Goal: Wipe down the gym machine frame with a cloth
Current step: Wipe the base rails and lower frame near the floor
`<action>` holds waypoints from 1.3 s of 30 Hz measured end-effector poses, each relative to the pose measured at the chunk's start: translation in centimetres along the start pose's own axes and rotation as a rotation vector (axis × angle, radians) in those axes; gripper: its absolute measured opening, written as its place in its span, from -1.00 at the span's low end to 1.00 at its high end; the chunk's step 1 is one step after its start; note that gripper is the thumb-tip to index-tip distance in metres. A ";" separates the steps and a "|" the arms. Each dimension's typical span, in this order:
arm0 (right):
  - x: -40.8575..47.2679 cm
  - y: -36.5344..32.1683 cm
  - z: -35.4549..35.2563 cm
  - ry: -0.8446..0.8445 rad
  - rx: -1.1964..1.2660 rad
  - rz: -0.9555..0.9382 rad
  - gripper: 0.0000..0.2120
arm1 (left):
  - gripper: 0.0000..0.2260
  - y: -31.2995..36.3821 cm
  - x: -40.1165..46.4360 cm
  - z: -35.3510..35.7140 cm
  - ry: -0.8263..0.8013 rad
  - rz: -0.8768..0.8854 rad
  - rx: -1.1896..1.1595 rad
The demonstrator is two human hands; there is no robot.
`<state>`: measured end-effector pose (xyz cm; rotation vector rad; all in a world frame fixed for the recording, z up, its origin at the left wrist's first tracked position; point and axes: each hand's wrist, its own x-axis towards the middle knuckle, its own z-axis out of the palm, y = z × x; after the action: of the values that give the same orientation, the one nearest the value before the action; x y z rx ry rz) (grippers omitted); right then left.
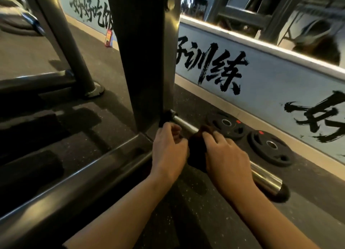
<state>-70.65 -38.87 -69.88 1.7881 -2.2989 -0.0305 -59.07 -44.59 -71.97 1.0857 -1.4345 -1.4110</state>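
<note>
Head view: we have the fingers of our right hand [226, 155] curled over a dark cloth [197, 151] draped on the chrome weight peg [265, 179], and the fingers of our left hand [169, 151] bent and pinching the cloth's near edge, just beside the foot of the grey upright post [147, 61].

In our judgement the likeliest slip is the cloth bunching between our hands, so it slides along the peg without pressing on the metal; the black collar where peg meets post could also snag it.

Two black weight plates [248, 138] lie flat near the peg's far side, where a knuckle might catch them.

The speckled rubber floor [205, 220] carries the frame's base rail [78, 174]. Beyond, a pale wall [270, 91] bears brushed black characters beneath a mirror [280, 11].
</note>
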 end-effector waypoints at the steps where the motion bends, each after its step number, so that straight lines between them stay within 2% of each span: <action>1: -0.3 0.0 -0.3 0.006 0.038 -0.011 -0.44 | -0.69 0.5 -0.2 -0.2 -0.005 0.019 0.029; 4: -0.8 -0.9 -1.8 0.118 0.262 0.004 -0.54 | -0.72 2.7 -0.9 -1.1 -0.002 0.108 0.018; 9: -0.4 -4.5 -5.9 0.589 0.506 -0.168 -0.49 | -0.85 8.2 -2.1 -3.3 0.169 0.432 -0.034; 12: 0.3 -5.7 -9.3 0.779 0.697 -0.304 -0.52 | -0.83 12.0 -3.1 -4.8 0.276 0.654 -0.067; 14: 0.7 -6.3 -11.5 0.870 0.787 -0.392 -0.57 | -0.83 14.3 -3.7 -5.6 0.344 0.828 0.017; 18: 2.1 -7.9 -15.2 0.990 0.772 -0.449 -0.59 | -0.80 18.2 -3.5 -8.1 0.536 1.110 0.365; 21: 3.7 -8.9 -16.5 1.029 0.801 -0.466 -0.61 | -0.76 20.3 -2.9 -10.4 0.598 1.107 0.563; 26: 6.6 -10.3 -18.0 1.015 0.816 -0.487 -0.58 | -0.70 23.0 -2.6 -13.4 0.665 0.959 0.941; 29: 8.9 -11.4 -18.4 0.923 0.720 -0.540 -0.57 | -0.72 23.4 -2.6 -15.3 0.668 0.859 0.994; 32: 8.5 -12.7 -18.6 0.818 0.915 -0.508 -0.52 | -0.76 23.4 -3.3 -16.6 0.625 0.893 1.056; 34: 7.4 -13.3 -18.5 0.749 0.929 -0.595 -0.52 | -0.83 23.6 -3.8 -17.2 0.676 0.965 1.048; 36: 6.6 -13.4 -18.3 0.710 0.817 -0.749 -0.53 | -0.84 24.4 -4.3 -17.9 0.762 1.008 1.073; 37: 7.0 -13.1 -18.4 0.711 0.776 -0.767 -0.52 | -0.82 25.1 -4.5 -18.4 0.808 1.013 1.103; 39: 8.0 -12.5 -18.8 0.736 0.829 -0.642 -0.53 | -0.78 26.5 -4.7 -19.6 0.876 0.942 1.208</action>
<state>-56.94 -47.45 -52.20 2.2530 -1.1990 1.3718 -39.67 -45.77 -44.91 1.1532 -1.6524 0.6851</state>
